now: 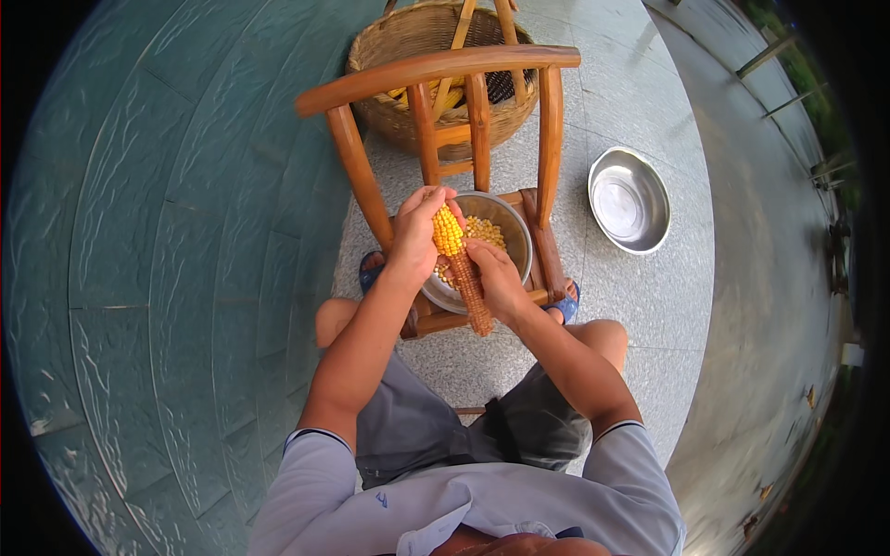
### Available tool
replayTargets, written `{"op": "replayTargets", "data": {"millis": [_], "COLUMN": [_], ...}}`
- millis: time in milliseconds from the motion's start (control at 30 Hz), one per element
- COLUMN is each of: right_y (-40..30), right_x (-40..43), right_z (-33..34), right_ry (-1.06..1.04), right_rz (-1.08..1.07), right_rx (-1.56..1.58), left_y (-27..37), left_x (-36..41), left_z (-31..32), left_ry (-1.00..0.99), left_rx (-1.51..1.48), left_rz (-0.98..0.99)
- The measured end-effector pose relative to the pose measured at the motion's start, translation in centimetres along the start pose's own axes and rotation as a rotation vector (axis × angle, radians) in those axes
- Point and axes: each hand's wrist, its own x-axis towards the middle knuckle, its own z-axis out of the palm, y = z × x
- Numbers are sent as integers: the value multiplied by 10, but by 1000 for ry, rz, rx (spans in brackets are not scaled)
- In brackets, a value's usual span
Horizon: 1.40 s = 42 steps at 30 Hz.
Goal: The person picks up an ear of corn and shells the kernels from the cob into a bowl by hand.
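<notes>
A dried corn cob (467, 276) slants between my hands, yellow kernels covering its far part and the near part stripped to reddish-brown core. My left hand (420, 229) wraps around the kernelled end. Against the cob's right side, my right hand (495, 272) has its thumb and fingers where the kernels meet the bare core. Beneath both hands, a metal bowl (520, 233) sits on the seat of a wooden chair (445, 66). Loose yellow kernels (485, 232) lie in that bowl, partly hidden by the hands and the cob.
Beyond the chair's backrest stands a woven basket (389, 48) with corn cobs (455, 97) in it. A second metal bowl (629, 201) rests on the grey stone floor (646, 299) to the right. Dark slate-like tiles (188, 264) cover the left wall.
</notes>
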Motion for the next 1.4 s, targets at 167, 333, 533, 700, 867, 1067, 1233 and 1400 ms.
{"op": "replayTargets", "data": {"millis": [167, 333, 533, 700, 867, 1067, 1233, 1400], "right_y": [-8, -5, -1, 4, 6, 1, -4, -1], "right_x": [0, 2, -2, 0, 1, 3, 3, 0], "right_z": [2, -6, -4, -8, -6, -1, 1, -1], "right_ry": [77, -6, -44, -57, -14, 33, 26, -61], "right_rz": [78, 104, -46, -89, -71, 36, 87, -40], "right_rx": [138, 180, -42, -155, -154, -1, 143, 14], "left_y": [-3, -5, -6, -4, -2, 0, -1, -3], "left_x": [2, 3, 5, 3, 2, 2, 2, 2], "left_z": [3, 8, 8, 8, 6, 4, 5, 9], "left_ry": [-6, 3, -9, -4, -10, -6, -13, -15], "left_rx": [5, -7, 10, 13, 9, -4, 19, 37], "left_rz": [-9, -22, -14, -6, 2, -7, -9, -5]}}
